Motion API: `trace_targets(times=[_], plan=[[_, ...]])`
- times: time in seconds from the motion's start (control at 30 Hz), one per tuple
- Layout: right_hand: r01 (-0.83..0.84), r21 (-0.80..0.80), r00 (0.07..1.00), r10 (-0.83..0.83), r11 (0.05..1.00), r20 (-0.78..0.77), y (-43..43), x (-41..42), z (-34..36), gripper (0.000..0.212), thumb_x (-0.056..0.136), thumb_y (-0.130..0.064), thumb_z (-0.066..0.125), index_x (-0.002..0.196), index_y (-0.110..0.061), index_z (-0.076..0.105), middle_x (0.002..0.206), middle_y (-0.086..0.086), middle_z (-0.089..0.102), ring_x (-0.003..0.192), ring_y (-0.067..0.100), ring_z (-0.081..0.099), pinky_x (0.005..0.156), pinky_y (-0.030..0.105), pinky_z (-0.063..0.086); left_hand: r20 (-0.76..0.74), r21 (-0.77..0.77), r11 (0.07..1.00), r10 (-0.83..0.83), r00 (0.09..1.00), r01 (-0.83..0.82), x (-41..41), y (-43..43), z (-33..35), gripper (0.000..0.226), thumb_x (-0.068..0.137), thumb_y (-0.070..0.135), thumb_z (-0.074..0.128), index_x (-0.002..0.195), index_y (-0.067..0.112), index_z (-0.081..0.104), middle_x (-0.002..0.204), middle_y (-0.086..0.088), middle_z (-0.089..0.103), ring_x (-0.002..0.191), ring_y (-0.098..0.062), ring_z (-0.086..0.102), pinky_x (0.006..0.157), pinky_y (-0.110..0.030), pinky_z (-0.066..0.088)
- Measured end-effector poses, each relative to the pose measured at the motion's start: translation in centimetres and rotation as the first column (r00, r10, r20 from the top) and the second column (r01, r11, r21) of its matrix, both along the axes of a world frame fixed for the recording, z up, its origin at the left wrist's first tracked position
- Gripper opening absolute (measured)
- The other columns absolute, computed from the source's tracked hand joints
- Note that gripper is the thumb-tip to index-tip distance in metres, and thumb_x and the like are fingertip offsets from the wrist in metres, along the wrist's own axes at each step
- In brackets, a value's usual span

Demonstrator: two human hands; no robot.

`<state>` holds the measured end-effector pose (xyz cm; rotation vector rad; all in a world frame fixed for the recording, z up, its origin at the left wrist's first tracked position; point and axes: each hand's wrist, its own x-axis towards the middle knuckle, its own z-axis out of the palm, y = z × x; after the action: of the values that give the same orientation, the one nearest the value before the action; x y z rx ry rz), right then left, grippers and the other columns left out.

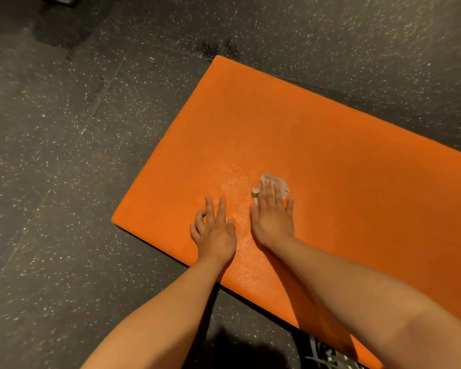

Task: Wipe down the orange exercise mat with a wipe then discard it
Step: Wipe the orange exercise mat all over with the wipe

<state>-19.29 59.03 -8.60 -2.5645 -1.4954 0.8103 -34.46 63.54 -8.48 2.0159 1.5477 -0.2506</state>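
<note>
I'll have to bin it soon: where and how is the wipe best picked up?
Probably pinch the crumpled far edge of the wipe, coming from above. It lies flat on the mat under the straight fingers of the right hand, so only its raised folds offer a grip.

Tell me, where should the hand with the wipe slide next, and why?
Probably slide the right hand, pressing the crumpled white wipe, towards the far edge of the flat orange exercise mat. The mat shines only around the hands, and much duller surface lies beyond.
</note>
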Motion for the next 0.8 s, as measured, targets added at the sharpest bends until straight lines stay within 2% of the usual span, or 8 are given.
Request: trace_targets(times=[0.1, 0.23, 0.3, 0.4, 0.5, 0.63, 0.7, 0.8], plan=[[-0.21, 0.043, 0.974, 0.213, 0.977, -0.082, -0.6, -3.2, 0.4, 0.057, 0.109, -0.044, 0.008, 0.162, -0.03, -0.003, 0.169, -0.007, -0.014, 0.153, 0.012, -0.022, 0.124, 0.054, -0.008, 0.014, -0.001, 0.999, 0.034, 0.999, -0.034, 0.2, 0.0, 0.4, 0.06, 0.104, 0.041, 0.032, 0.158, 0.042, 0.005, 0.166, 0.009, -0.017, 0.147, -0.025, 0.004, 0.119, -0.048, 0.003], [-0.348, 0.048, 0.937, 0.349, 0.936, -0.005, -0.7, -1.4, -0.5, 0.058, 0.108, -0.05, 0.011, 0.162, -0.032, 0.004, 0.169, -0.011, -0.009, 0.154, 0.009, -0.018, 0.123, 0.054, -0.012, 0.037, 0.082, 0.996, 0.04, 0.999, -0.042, 0.0, 0.3, 0.4, 0.059, 0.102, 0.038, 0.041, 0.157, 0.041, 0.019, 0.168, 0.006, -0.001, 0.145, -0.027, 0.012, 0.117, -0.046, 0.008], [-0.308, 0.029, 0.951, 0.307, 0.951, 0.033, 0.0, 0.0, -0.6, 0.059, 0.108, -0.051, 0.013, 0.162, -0.033, 0.003, 0.169, -0.01, -0.012, 0.153, 0.011, -0.02, 0.121, 0.056, -0.013, 0.051, 0.106, 0.992, 0.058, 0.997, -0.063, 0.2, 0.5, 0.4, 0.056, 0.101, 0.036, 0.045, 0.155, 0.04, 0.027, 0.168, 0.004, 0.007, 0.144, -0.027, 0.016, 0.115, -0.045, 0.01], [-0.133, 0.009, 0.991, 0.133, 0.991, 0.013, 1.6, -0.9, -0.4, 0.059, 0.108, -0.048, 0.012, 0.162, -0.029, -0.001, 0.168, -0.007, -0.016, 0.153, 0.014, -0.021, 0.121, 0.056, -0.015, 0.059, 0.142, 0.985, 0.089, 0.994, -0.097, 0.7, 1.1, 0.5, 0.052, 0.101, 0.029, 0.046, 0.151, 0.038, 0.035, 0.165, 0.002, 0.017, 0.144, -0.025, 0.019, 0.115, -0.046, 0.01], [-0.245, 0.064, 0.968, 0.248, 0.967, -0.047, 1.9, -3.1, -0.1, 0.058, 0.109, -0.045, 0.013, 0.163, -0.029, 0.0, 0.169, -0.009, -0.012, 0.154, 0.013, -0.018, 0.122, 0.053, -0.015, 0.087, 0.181, 0.979, 0.081, 0.993, -0.096, 1.2, 2.3, 0.3, 0.055, 0.098, 0.022, 0.046, 0.15, 0.039, 0.038, 0.165, 0.003, 0.02, 0.145, -0.024, 0.018, 0.116, -0.048, 0.011], [-0.391, 0.097, 0.918, 0.396, 0.915, -0.037, 2.1, -1.5, -0.8, 0.055, 0.11, -0.043, 0.014, 0.162, -0.034, 0.001, 0.169, -0.012, -0.008, 0.154, 0.009, -0.015, 0.123, 0.052, -0.012, 0.075, 0.147, 0.985, 0.081, 0.994, -0.091, 1.6, 3.3, -0.5, 0.057, 0.101, 0.023, 0.041, 0.153, 0.041, 0.028, 0.168, 0.007, 0.006, 0.149, -0.022, 0.01, 0.117, -0.049, 0.008], [-0.351, 0.081, 0.936, 0.351, 0.933, 0.01, 3.3, 0.2, -1.2, 0.056, 0.109, -0.041, 0.016, 0.162, -0.033, 0.0, 0.169, -0.01, -0.01, 0.154, 0.011, -0.016, 0.123, 0.056, -0.01, 0.067, 0.143, 0.988, 0.053, 0.996, -0.062, 1.2, 3.2, -1.1, 0.056, 0.103, 0.028, 0.038, 0.155, 0.042, 0.022, 0.168, 0.008, 0.0, 0.149, -0.022, 0.006, 0.117, -0.052, 0.007], [-0.086, 0.034, 0.996, 0.085, 0.996, 0.016, 5.8, 2.3, -1.0, 0.059, 0.109, -0.036, 0.019, 0.163, -0.028, -0.003, 0.169, -0.006, -0.015, 0.154, 0.015, -0.018, 0.122, 0.057, -0.012, 0.069, 0.143, 0.989, 0.034, 0.997, -0.043, 1.0, 3.0, -1.6, 0.055, 0.105, 0.032, 0.035, 0.156, 0.041, 0.017, 0.168, 0.009, -0.004, 0.149, -0.021, 0.004, 0.117, -0.053, 0.007]])
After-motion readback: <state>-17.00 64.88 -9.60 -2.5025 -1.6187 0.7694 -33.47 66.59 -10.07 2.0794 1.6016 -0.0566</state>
